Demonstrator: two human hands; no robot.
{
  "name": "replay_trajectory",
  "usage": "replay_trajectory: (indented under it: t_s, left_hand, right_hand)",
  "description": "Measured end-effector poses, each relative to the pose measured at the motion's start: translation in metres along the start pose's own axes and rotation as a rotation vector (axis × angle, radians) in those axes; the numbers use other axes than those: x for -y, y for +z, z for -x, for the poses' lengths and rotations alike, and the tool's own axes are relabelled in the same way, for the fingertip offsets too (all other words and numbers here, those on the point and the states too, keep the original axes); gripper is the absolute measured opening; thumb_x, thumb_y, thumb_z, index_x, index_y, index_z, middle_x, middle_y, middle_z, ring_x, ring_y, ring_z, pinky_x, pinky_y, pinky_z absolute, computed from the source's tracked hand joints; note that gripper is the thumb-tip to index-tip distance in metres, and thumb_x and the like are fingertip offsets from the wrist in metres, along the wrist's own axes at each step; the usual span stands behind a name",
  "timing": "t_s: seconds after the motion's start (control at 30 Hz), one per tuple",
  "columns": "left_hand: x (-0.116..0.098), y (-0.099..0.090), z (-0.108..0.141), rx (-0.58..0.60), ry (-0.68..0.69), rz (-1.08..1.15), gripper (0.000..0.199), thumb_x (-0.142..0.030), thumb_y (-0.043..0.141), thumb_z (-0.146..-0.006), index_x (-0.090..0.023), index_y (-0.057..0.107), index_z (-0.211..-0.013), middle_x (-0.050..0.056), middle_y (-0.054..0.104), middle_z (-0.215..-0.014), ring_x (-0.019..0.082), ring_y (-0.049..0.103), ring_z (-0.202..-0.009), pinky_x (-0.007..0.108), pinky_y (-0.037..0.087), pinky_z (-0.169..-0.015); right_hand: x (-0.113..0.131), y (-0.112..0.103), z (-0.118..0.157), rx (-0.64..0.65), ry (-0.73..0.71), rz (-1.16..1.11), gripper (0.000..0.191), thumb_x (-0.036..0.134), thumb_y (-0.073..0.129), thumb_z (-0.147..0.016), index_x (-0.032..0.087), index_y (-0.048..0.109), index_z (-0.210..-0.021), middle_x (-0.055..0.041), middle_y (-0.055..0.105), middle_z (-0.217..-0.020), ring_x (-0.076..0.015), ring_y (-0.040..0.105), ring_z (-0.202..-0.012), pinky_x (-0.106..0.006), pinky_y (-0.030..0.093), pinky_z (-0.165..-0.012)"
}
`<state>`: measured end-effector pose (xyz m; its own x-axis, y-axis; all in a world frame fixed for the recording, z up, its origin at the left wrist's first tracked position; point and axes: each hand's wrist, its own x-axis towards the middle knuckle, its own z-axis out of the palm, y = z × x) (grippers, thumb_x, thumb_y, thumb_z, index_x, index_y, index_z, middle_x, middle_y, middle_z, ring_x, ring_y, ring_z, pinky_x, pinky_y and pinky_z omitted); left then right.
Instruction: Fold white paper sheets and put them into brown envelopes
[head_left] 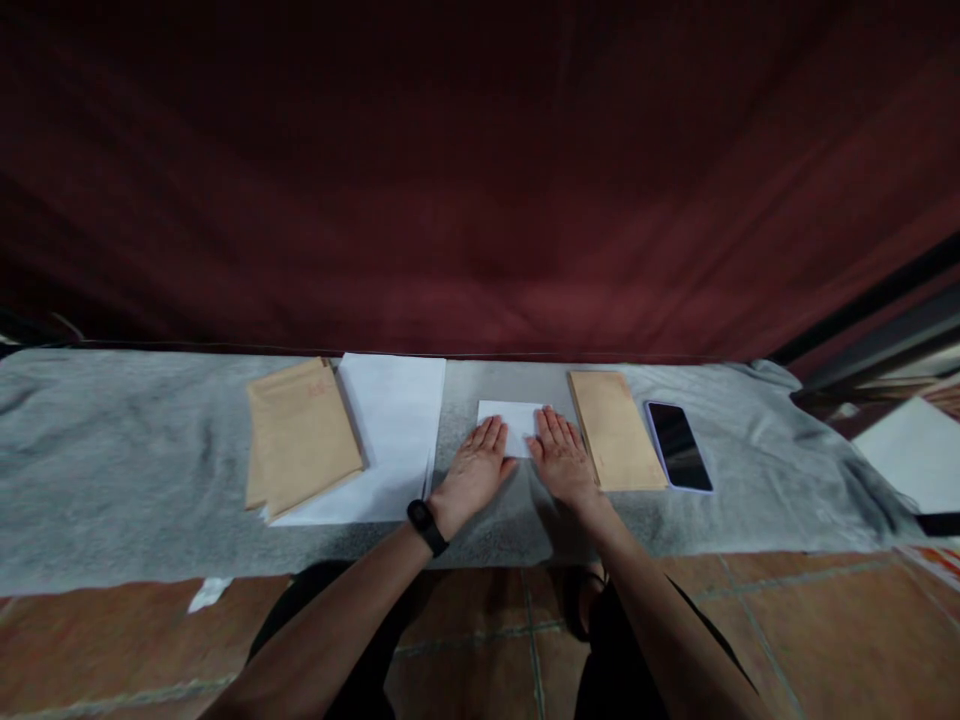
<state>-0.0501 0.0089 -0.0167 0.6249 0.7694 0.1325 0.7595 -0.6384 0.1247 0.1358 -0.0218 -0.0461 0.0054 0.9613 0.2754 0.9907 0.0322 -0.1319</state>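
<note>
A small white rectangle of folded paper (517, 418) lies on the grey cloth in front of me. My left hand (478, 462) rests flat on its left part, fingers stretched out and pointing away from me. On its right end lies my right hand (561, 455), also flat with the fingers extended. Both hands press down from above, and neither grasps anything. Close beside my right hand is a stack of brown envelopes (619, 430). A pile of white paper sheets (397, 420) lies to the left of my left hand.
More brown envelopes (304, 430) overlap the left side of the white sheets. A phone in a purple case (679, 447) lies right of the envelope stack. The grey cloth (135, 450) covers a long narrow surface before a dark red curtain (480, 200). White scrap (209, 593) lies on the tiled floor.
</note>
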Motion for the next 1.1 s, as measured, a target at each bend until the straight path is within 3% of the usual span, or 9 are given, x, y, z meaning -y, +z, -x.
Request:
replay_trajectory:
  t_s: [0.17,0.3,0.53,0.83,1.0,1.1]
  left_hand:
    - [0.004,-0.012,-0.003,0.085,0.094,-0.077,0.045,-0.014,0.04,-0.097,-0.002,0.051,-0.139,0.023,0.047,-0.151,0.027,0.044,-0.143,0.041,0.034,-0.119]
    - [-0.006,-0.016,-0.001,0.111,0.07,-0.079,0.048,-0.005,0.035,-0.095,-0.007,0.052,-0.14,0.021,0.048,-0.151,0.026,0.046,-0.141,0.042,0.04,-0.114]
    - [-0.027,-0.009,0.0,0.106,0.001,-0.097,0.048,-0.004,0.036,-0.095,0.0,0.05,-0.141,0.026,0.046,-0.15,0.029,0.044,-0.142,0.042,0.041,-0.114]
    - [-0.029,-0.008,-0.003,0.103,-0.016,-0.09,0.048,-0.005,0.036,-0.096,-0.003,0.049,-0.142,0.024,0.046,-0.151,0.029,0.045,-0.141,0.044,0.037,-0.115]
    - [-0.017,-0.021,-0.01,0.055,0.02,-0.062,0.035,-0.008,0.041,-0.097,-0.008,0.06,-0.126,0.018,0.062,-0.135,0.027,0.057,-0.127,0.04,0.042,-0.108]
    - [-0.006,-0.033,-0.015,-0.012,0.025,-0.004,0.027,-0.01,0.046,-0.096,-0.015,0.065,-0.116,0.012,0.069,-0.121,0.026,0.063,-0.116,0.039,0.045,-0.102]
  right_hand:
    - [-0.001,-0.002,-0.001,0.013,0.002,0.004,0.058,0.039,0.033,-0.104,0.007,0.039,-0.152,-0.0162,0.042,-0.156,-0.0292,0.041,-0.143,-0.045,0.032,-0.116]
    - [-0.002,0.0,0.0,0.012,-0.003,0.0,0.058,0.039,0.033,-0.104,0.009,0.039,-0.153,-0.0169,0.042,-0.157,-0.0289,0.041,-0.143,-0.046,0.031,-0.117]
    - [-0.005,0.001,0.0,0.04,0.005,0.006,0.059,0.04,0.032,-0.104,0.007,0.039,-0.152,-0.0173,0.041,-0.157,-0.0306,0.04,-0.143,-0.048,0.032,-0.116]
    - [0.0,-0.007,-0.002,0.067,0.031,-0.012,0.059,0.039,0.036,-0.103,0.005,0.042,-0.15,-0.0202,0.043,-0.155,-0.032,0.037,-0.145,-0.052,0.03,-0.117]
    - [-0.013,-0.021,-0.009,0.156,-0.161,-0.222,0.056,0.043,0.038,-0.102,0.012,0.046,-0.148,-0.0144,0.048,-0.153,-0.027,0.041,-0.143,-0.05,0.027,-0.121]
    - [-0.026,-0.032,-0.015,0.206,-0.233,-0.387,0.053,0.044,0.048,-0.098,0.02,0.053,-0.144,-0.0093,0.057,-0.145,-0.025,0.051,-0.135,-0.045,0.038,-0.115]
